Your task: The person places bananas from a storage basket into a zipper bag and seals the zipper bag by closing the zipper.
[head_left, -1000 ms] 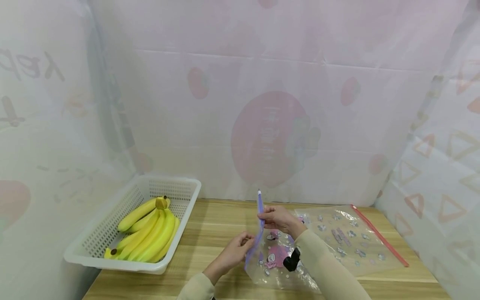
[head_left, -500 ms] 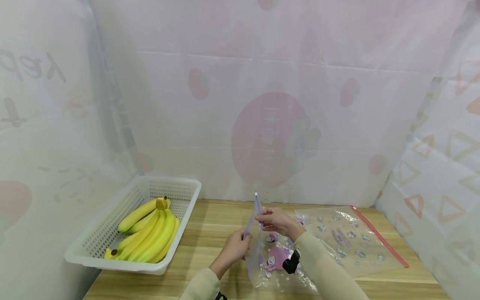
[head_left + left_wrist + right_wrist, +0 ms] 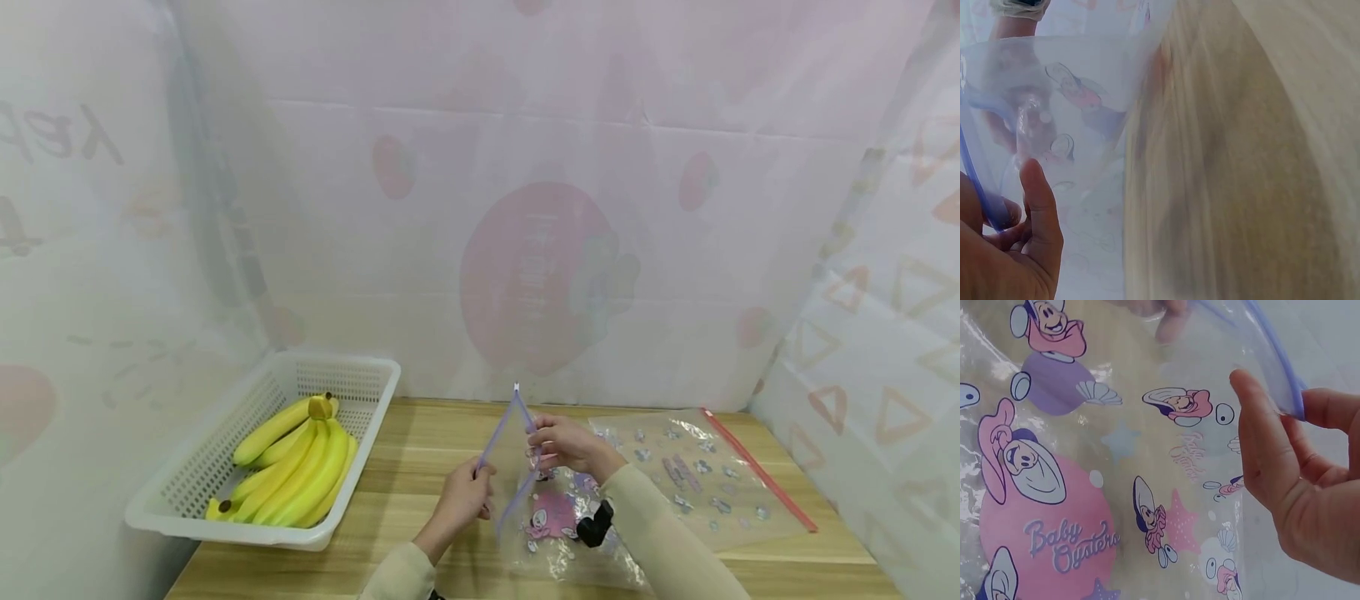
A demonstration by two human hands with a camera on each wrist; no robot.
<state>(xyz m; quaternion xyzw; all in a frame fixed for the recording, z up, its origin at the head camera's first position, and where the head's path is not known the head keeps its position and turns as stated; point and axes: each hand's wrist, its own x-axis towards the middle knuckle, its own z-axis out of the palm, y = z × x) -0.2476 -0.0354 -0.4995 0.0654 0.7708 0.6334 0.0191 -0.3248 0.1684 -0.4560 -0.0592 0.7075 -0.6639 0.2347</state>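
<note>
Zip bag [image 3: 542,508] printed "Baby Oysters", both hands pinching its purple rim, left hand [image 3: 463,497], right hand [image 3: 568,443]

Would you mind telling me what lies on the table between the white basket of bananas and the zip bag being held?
Only bare wooden table lies between the basket and the held zip bag; the head view shows it.

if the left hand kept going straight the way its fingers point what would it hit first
Probably the right hand, which pinches the opposite purple zip edge of the clear cartoon-printed plastic bag. The left hand points up and right across the open mouth; depth is hard to judge.
</note>
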